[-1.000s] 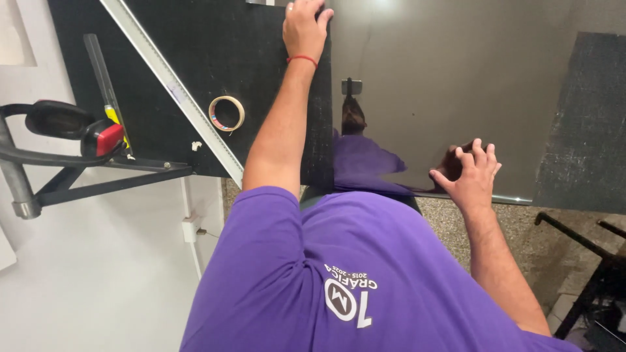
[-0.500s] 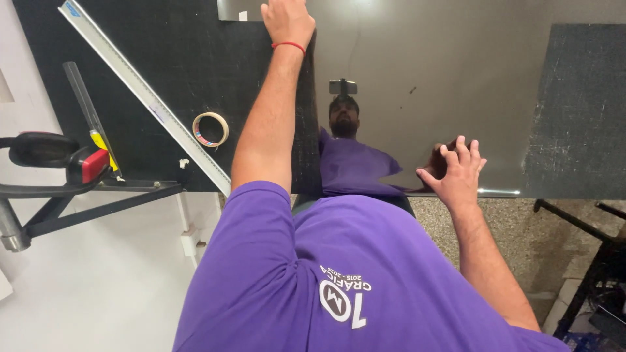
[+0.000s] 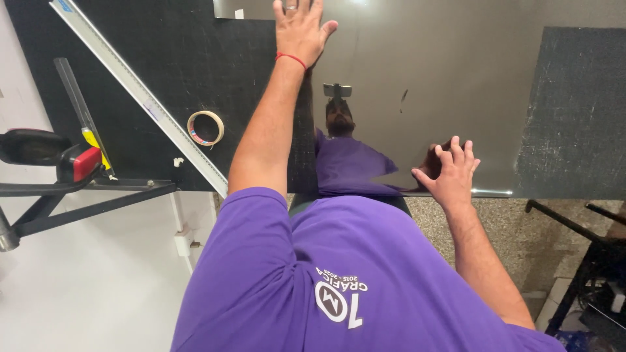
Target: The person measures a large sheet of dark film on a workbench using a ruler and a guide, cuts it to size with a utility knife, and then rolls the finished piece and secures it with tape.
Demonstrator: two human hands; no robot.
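A big shiny grey sheet (image 3: 443, 85) lies flat on the black, rough work table (image 3: 163, 58), and its near edge reaches the table's front edge, with speckled floor (image 3: 515, 228) below. The left hand (image 3: 301, 29) lies flat and open on the sheet's far left part, close to its left edge, and the right hand (image 3: 453, 175) curls its spread fingers on the near edge without closing tight. On the bare black part to the left sit a long metal ruler (image 3: 140, 98) lying slanted and a round roll of tape (image 3: 205, 128), apart from the sheet.
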